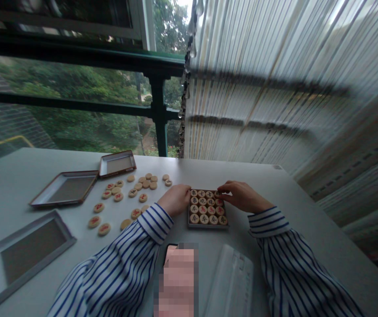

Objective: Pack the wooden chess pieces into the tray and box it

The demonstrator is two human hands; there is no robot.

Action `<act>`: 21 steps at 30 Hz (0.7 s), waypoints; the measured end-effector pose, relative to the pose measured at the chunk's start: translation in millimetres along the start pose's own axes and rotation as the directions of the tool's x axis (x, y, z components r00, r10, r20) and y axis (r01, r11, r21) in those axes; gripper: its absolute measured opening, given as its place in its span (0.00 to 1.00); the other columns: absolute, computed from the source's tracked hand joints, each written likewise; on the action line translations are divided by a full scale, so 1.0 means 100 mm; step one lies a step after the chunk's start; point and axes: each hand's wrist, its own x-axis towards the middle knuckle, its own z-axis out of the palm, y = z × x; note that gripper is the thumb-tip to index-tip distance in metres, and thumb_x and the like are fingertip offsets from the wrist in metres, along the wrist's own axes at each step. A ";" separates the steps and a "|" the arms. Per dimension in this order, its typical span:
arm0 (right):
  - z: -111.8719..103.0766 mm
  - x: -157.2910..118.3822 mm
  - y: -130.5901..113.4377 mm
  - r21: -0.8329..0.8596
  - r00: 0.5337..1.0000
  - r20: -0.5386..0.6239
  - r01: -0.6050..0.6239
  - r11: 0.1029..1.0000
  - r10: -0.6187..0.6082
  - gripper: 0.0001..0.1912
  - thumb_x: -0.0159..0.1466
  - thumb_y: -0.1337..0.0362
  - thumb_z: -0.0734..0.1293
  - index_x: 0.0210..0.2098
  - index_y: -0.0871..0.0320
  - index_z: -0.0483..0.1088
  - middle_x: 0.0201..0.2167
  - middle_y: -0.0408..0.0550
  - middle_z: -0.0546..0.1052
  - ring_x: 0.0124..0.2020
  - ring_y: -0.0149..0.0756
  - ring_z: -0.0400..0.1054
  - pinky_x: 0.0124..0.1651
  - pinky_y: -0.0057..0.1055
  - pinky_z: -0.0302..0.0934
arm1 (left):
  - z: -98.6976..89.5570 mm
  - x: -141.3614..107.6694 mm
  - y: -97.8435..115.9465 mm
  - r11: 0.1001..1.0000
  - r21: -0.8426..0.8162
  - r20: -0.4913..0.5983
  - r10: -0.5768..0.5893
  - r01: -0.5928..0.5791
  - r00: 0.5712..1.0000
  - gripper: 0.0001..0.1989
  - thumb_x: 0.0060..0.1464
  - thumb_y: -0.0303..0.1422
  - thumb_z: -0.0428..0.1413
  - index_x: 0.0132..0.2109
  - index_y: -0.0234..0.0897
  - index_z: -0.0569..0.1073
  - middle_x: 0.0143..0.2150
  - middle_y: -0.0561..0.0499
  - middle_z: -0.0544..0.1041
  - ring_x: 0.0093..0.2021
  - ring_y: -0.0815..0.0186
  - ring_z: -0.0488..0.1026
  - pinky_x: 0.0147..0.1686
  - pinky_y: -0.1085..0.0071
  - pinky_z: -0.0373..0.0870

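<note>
A small square tin box sits on the white table, filled with rows of round wooden chess discs marked in red and black. My left hand rests curled against the box's left side. My right hand is at the box's far right corner, its fingertips pinching a disc in the top row. Both arms wear blue-striped white sleeves.
Several loose discs lie scattered left of the box. Two tin lids or trays lie at the back left, a third at the near left. A clear plastic sleeve lies near me. A curtain hangs at right.
</note>
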 end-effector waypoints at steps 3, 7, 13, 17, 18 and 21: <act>0.00 0.00 0.01 0.004 1.000 -0.001 0.005 1.000 -0.005 0.16 0.61 0.53 0.56 0.39 0.52 0.71 0.36 0.48 0.73 0.36 0.35 0.66 0.37 0.27 0.56 | -0.01 0.00 0.01 1.000 0.012 0.005 -0.007 0.007 1.000 0.14 0.55 0.31 0.41 0.33 0.34 0.71 0.36 0.44 0.75 0.37 0.64 0.71 0.34 0.73 0.62; 0.00 0.00 0.00 0.004 1.000 0.006 0.003 1.000 -0.003 0.16 0.61 0.54 0.56 0.39 0.52 0.71 0.36 0.48 0.73 0.36 0.35 0.66 0.37 0.28 0.56 | -0.02 0.00 0.01 1.000 0.012 0.010 0.005 -0.005 1.000 0.15 0.55 0.32 0.41 0.33 0.33 0.71 0.36 0.44 0.75 0.37 0.64 0.71 0.34 0.72 0.62; -0.02 0.00 -0.01 0.000 1.000 0.017 -0.023 1.000 0.023 0.14 0.59 0.58 0.58 0.41 0.52 0.71 0.37 0.48 0.73 0.37 0.36 0.66 0.38 0.28 0.56 | -0.03 -0.01 0.01 1.000 0.011 0.018 -0.010 0.010 1.000 0.13 0.54 0.31 0.42 0.34 0.34 0.71 0.37 0.44 0.75 0.39 0.64 0.70 0.37 0.72 0.62; -0.01 0.00 0.00 0.010 1.000 0.009 -0.016 1.000 0.016 0.15 0.60 0.58 0.58 0.41 0.52 0.71 0.37 0.48 0.73 0.37 0.36 0.66 0.39 0.28 0.56 | -0.03 -0.01 0.02 1.000 0.020 0.015 -0.008 0.007 1.000 0.13 0.54 0.30 0.42 0.35 0.33 0.71 0.37 0.44 0.75 0.39 0.63 0.70 0.37 0.72 0.62; 0.00 0.00 0.01 0.010 1.000 0.005 -0.014 1.000 0.014 0.14 0.60 0.58 0.58 0.41 0.52 0.71 0.37 0.48 0.73 0.37 0.35 0.66 0.39 0.28 0.56 | -0.03 -0.01 0.02 1.000 0.022 0.012 -0.005 0.005 1.000 0.13 0.54 0.31 0.43 0.35 0.33 0.71 0.38 0.44 0.75 0.40 0.63 0.70 0.37 0.72 0.62; 0.02 0.00 0.02 0.007 1.000 -0.008 -0.008 1.000 0.008 0.14 0.60 0.59 0.58 0.40 0.51 0.71 0.36 0.47 0.73 0.37 0.35 0.66 0.39 0.28 0.56 | -0.04 -0.01 0.02 1.000 0.020 0.013 0.001 -0.001 1.000 0.13 0.54 0.31 0.43 0.36 0.33 0.71 0.37 0.43 0.75 0.39 0.63 0.71 0.36 0.72 0.62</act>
